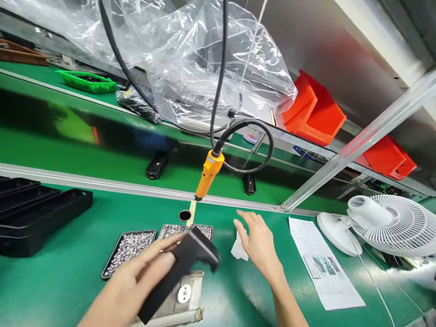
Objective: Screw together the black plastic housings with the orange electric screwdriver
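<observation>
My left hand is closed around a black plastic housing, held tilted above the bench and slightly blurred. Beneath it lies a worn flat fixture with a white disc, partly hidden by the housing. My right hand hovers with fingers apart and nothing in its grasp, over a crumpled white paper scrap; whether they touch is unclear. Small metal parts fill a black tray and two smaller trays behind the housing. A yellow electric screwdriver hangs tip down from its cable.
Black bins stand at the left, and a printed sheet lies at the right near a white fan. A small round dark-topped piece sits behind the trays. Red bins and clear plastic sheeting occupy the shelf above.
</observation>
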Tool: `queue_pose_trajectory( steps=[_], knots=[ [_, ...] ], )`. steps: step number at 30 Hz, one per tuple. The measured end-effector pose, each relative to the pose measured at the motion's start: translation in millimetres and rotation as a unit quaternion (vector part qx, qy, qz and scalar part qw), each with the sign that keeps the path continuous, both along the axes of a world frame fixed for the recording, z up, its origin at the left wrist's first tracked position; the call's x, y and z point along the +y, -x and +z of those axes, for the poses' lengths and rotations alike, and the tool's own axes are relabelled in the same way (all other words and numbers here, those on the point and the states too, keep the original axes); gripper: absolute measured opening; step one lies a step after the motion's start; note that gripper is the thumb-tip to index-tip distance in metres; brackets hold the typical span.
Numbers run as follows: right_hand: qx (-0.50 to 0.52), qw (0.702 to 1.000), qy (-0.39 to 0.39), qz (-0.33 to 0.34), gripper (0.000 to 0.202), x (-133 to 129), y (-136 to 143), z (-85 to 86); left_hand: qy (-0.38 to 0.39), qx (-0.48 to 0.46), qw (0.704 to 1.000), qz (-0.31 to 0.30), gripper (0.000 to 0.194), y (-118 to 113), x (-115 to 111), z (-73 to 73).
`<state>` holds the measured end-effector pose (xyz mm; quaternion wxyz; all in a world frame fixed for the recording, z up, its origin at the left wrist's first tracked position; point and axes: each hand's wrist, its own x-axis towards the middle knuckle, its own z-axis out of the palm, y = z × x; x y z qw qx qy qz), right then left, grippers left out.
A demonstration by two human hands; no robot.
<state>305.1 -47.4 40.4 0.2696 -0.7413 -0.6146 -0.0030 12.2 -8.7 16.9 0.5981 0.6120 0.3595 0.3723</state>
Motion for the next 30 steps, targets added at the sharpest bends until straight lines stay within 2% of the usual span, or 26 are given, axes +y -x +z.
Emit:
queue_pose_trajectory(
  steps=[1,3,5,7,9,11,13,14,16,19,22,25,30],
  knots=[
    [-0.005,1.000,0.009,-0.023,0.030,-12,-8,-13.9,0.132,-0.035,0.990,0.027,0.052,1,3,6.0],
    [0.001,0.999,0.018,-0.045,0.027,-29,-17,-39.5,0.329,-0.097,0.937,0.066,0.055,1,6,17.9],
    [0.023,0.999,0.023,-0.024,0.026,-35,-17,-53.7,0.408,-0.152,0.897,0.076,0.053,-1,6,25.8],
    [0.053,0.998,0.012,0.021,0.024,-33,-3,-51.0,0.426,-0.199,0.880,0.062,0.051,-3,6,27.4],
    [0.094,0.992,-0.043,0.079,0.017,-28,23,-33.8,0.433,-0.229,0.870,0.047,0.051,-4,5,23.8],
    [0.135,0.968,-0.137,0.158,0.009,-21,57,-11.6,0.436,-0.249,0.863,0.042,0.050,-4,3,18.1],
    [0.123,0.939,-0.200,0.250,0.017,-13,91,4.6,0.431,-0.272,0.859,0.044,0.047,-4,1,13.1],
    [0.094,0.932,-0.218,0.274,0.019,-8,107,8.4,0.425,-0.286,0.858,0.045,0.047,-4,0,11.3],
    [0.012,0.933,-0.239,0.269,0.015,0,130,7.6,0.421,-0.302,0.854,0.050,0.048,-4,-2,8.8],
    [-0.070,0.942,-0.250,0.212,0.014,6,145,-4.1,0.423,-0.296,0.855,0.059,0.049,-3,-3,6.4],
    [-0.062,0.941,-0.245,0.226,0.013,2,145,-13.0,0.417,-0.280,0.861,0.075,0.048,-2,-4,4.2],
    [-0.061,0.932,-0.244,0.261,0.013,-2,143,-14.0,0.413,-0.273,0.865,0.083,0.047,-3,-5,3.8],
    [-0.036,0.939,-0.252,0.230,0.012,-1,149,-9.8,0.401,-0.279,0.869,0.079,0.050,-4,-6,4.2]
  ],
)
